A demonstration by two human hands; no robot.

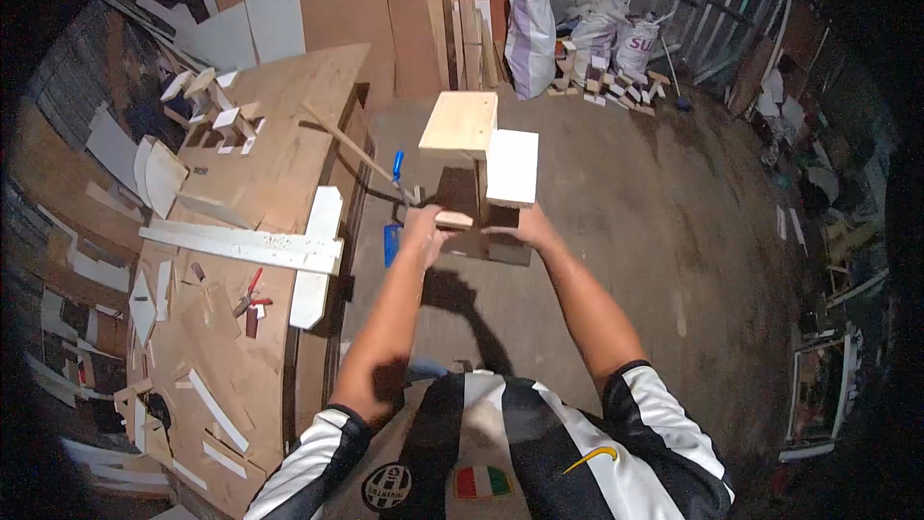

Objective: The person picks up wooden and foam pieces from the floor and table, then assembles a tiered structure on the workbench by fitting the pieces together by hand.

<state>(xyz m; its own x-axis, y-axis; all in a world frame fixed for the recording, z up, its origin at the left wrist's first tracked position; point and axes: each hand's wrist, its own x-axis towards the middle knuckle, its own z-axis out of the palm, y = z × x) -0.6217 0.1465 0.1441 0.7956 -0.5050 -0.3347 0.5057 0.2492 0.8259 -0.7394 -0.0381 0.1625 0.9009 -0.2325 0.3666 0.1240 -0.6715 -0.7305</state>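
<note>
A stepped wooden piece is between my hands, out in front of my body. It has a pale square wooden board (460,123) on top, a lower white-faced board (512,162) to the right, and a small wooden ledge (453,220) at the near left. My left hand (424,231) is closed at that ledge. My right hand (531,228) is closed around the near edge of the white-faced board. Some fingers are hidden behind the wood. A blue-handled tool (397,169) shows just beyond my left hand, its kind unclear.
A wooden workbench (279,135) on the left bears white boards (260,247), red-handled pliers (254,281), and scraps. Its edge is close to my left arm. Wood offcuts (626,89) and filled sacks (532,43) are at the back. A blue object (391,245) lies low beside the bench.
</note>
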